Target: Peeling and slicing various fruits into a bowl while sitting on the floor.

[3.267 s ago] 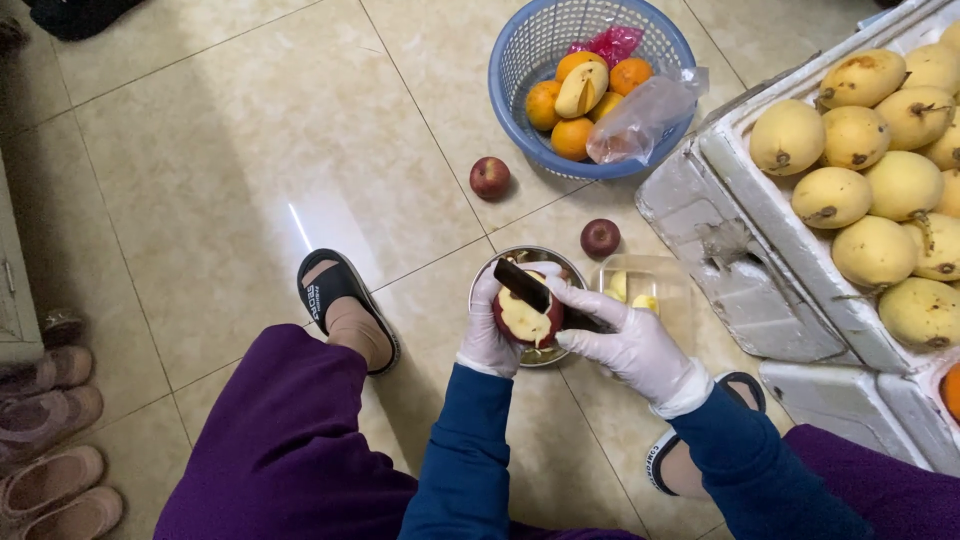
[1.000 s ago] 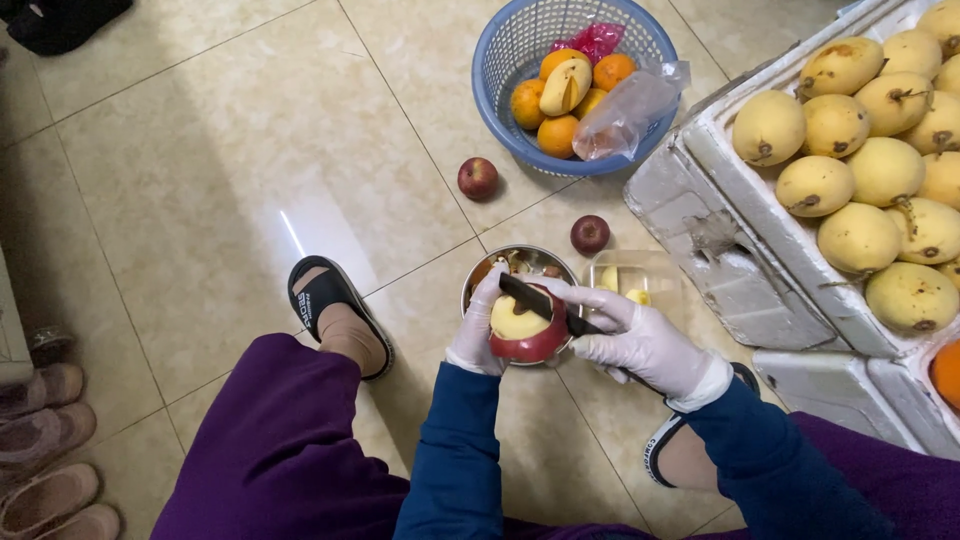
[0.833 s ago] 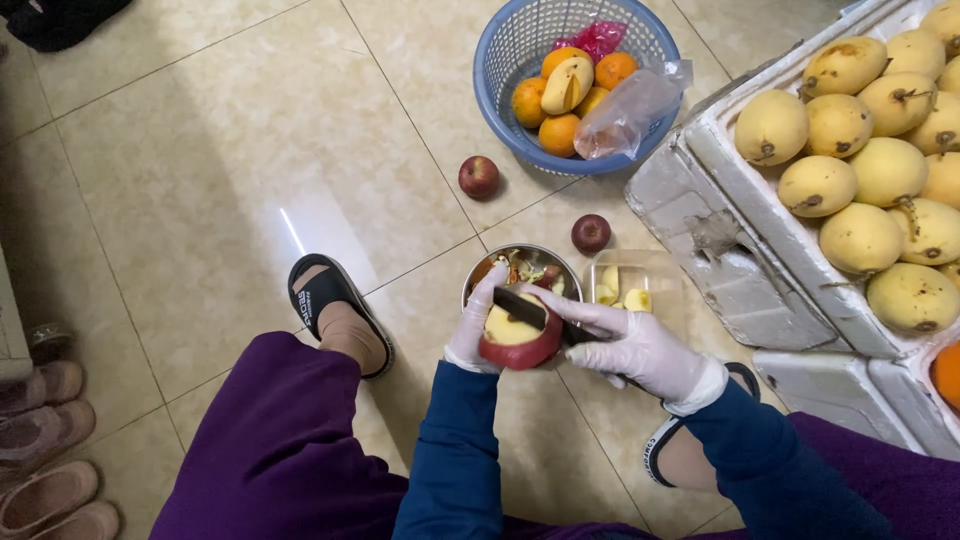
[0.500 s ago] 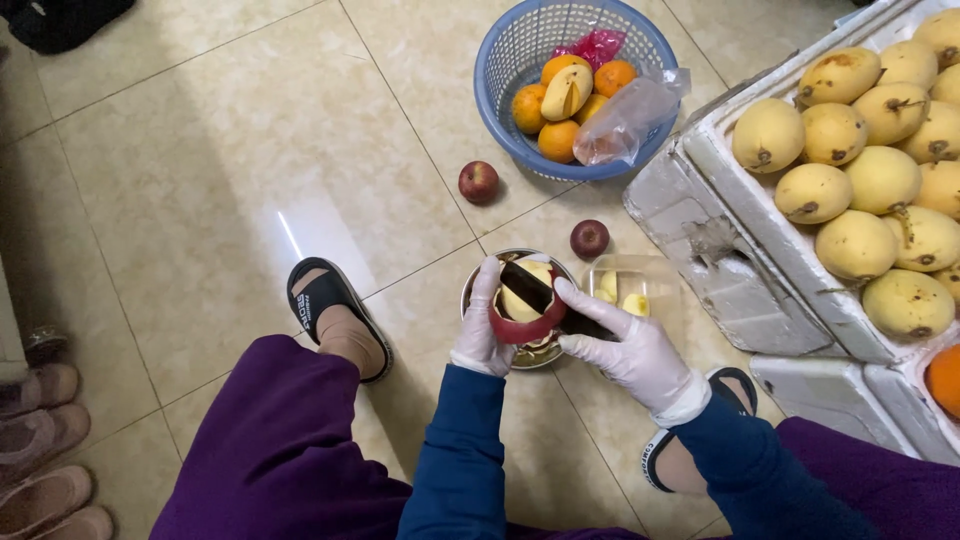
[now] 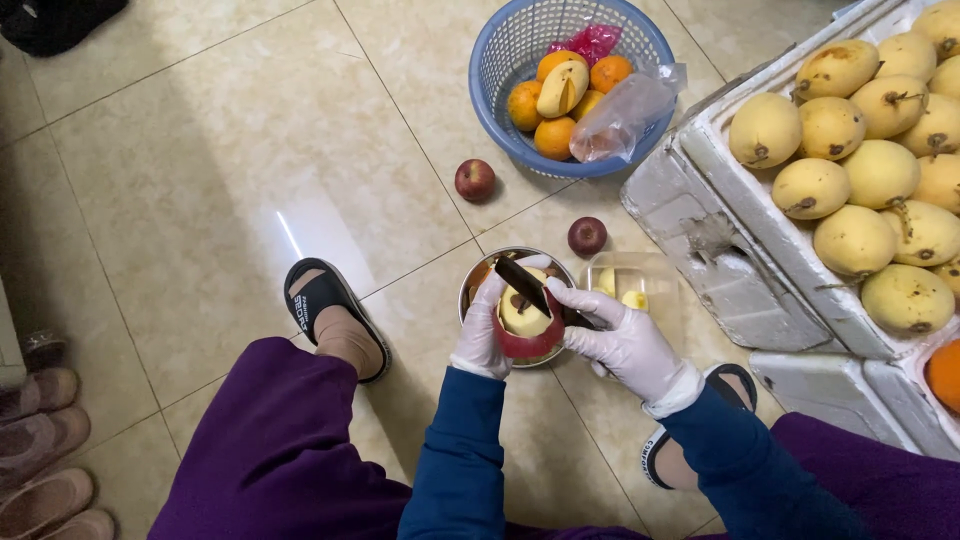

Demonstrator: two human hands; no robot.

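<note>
My left hand (image 5: pixel 479 336), in a white glove, holds a partly peeled red apple (image 5: pixel 524 322) over a small metal bowl (image 5: pixel 476 283) on the floor. The apple's pale flesh faces up, and red skin remains on its lower side. My right hand (image 5: pixel 620 342), also gloved, grips a dark-bladed knife (image 5: pixel 523 286) whose blade lies across the top of the apple. Both hands meet just in front of my knees.
Two whole red apples (image 5: pixel 475 179) (image 5: pixel 587 236) lie on the tiles. A clear plastic tub (image 5: pixel 632 283) with fruit pieces sits right of the bowl. Behind stand a blue basket (image 5: pixel 500 60) of oranges and a foam box (image 5: pixel 720 210) of yellow mangoes. Slippers (image 5: pixel 40 470) lie left.
The apple has been turned in my left hand while the knife moved across it; more pale flesh shows now than 3 seconds ago. The bowl and loose apples stayed put.
</note>
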